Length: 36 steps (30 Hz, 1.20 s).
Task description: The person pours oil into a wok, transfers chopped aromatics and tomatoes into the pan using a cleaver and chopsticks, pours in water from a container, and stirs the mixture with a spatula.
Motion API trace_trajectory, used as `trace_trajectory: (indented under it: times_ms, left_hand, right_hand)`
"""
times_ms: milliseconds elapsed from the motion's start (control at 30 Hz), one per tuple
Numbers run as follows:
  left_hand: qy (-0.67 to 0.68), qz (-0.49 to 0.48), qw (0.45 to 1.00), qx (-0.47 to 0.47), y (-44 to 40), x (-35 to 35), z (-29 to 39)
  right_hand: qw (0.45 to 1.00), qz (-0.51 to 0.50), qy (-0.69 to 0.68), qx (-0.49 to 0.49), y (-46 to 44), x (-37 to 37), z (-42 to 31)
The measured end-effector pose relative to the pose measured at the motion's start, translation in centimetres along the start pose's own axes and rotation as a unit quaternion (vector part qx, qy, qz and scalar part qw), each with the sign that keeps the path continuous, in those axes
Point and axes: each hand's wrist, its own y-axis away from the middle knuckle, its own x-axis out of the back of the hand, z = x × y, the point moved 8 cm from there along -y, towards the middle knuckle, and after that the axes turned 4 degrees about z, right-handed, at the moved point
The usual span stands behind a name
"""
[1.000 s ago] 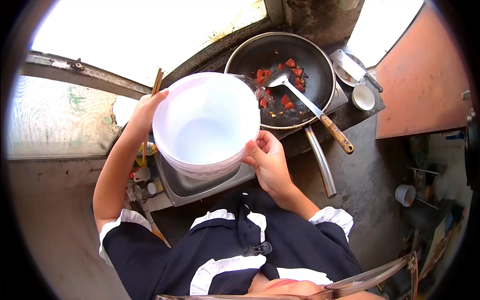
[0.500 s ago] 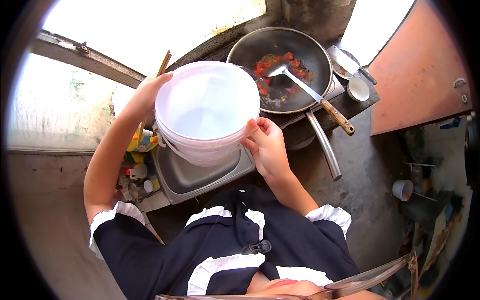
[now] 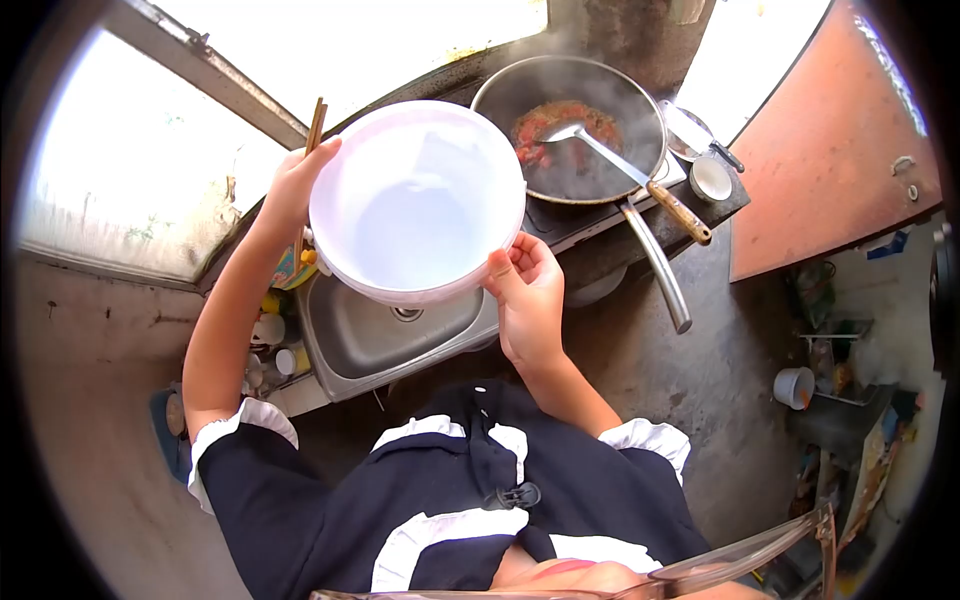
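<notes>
A white plastic bucket (image 3: 415, 220) is held up over the left part of the sink (image 3: 330, 330), its mouth tilted towards me. My left hand (image 3: 297, 185) is closed on the left rim. Wooden chopsticks (image 3: 317, 125) stick up behind that hand; whether it grips them too I cannot tell. My right hand (image 3: 528, 295) pinches the lower right rim, thumb on top and fingers beneath. Pale blue shading shows at the bucket's bottom; I cannot make out any contents. Right of the bucket, a wok (image 3: 640, 100) holds steaming chopped red food (image 3: 590, 125), with a wooden-handled spatula (image 3: 610, 155) resting in it.
The wok's metal handle (image 3: 657, 270) juts towards me beyond the stove edge. A cleaver (image 3: 690, 130) and a small white bowl (image 3: 710, 180) lie right of the wok. Bottles and jars (image 3: 268, 328) crowd the sink's left side. An orange door panel (image 3: 830, 150) stands at the right.
The bucket has tipped further towards me, and more of its inside and of the sink shows. Steam over the wok is thicker. The whole view has shifted slightly.
</notes>
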Motion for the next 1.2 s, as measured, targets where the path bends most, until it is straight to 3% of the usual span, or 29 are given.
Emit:
trace_trajectory:
  times_ms: [367, 700, 1200]
  left_hand:
    - [0.019, -0.005, 0.996, -0.081, 13.1, 7.9, -3.3]
    - [0.084, 0.084, 0.993, 0.001, 29.0, 10.3, -11.4]
    - [0.136, 0.237, 0.958, 0.088, 51.4, 7.8, -19.5]
  right_hand:
    - [0.995, -0.085, 0.047, 0.004, 12.3, -2.5, 4.3]
    - [0.974, -0.161, 0.106, -0.121, 22.8, 1.1, 8.2]
    - [0.908, -0.276, 0.196, -0.246, 33.9, 6.9, 10.5]
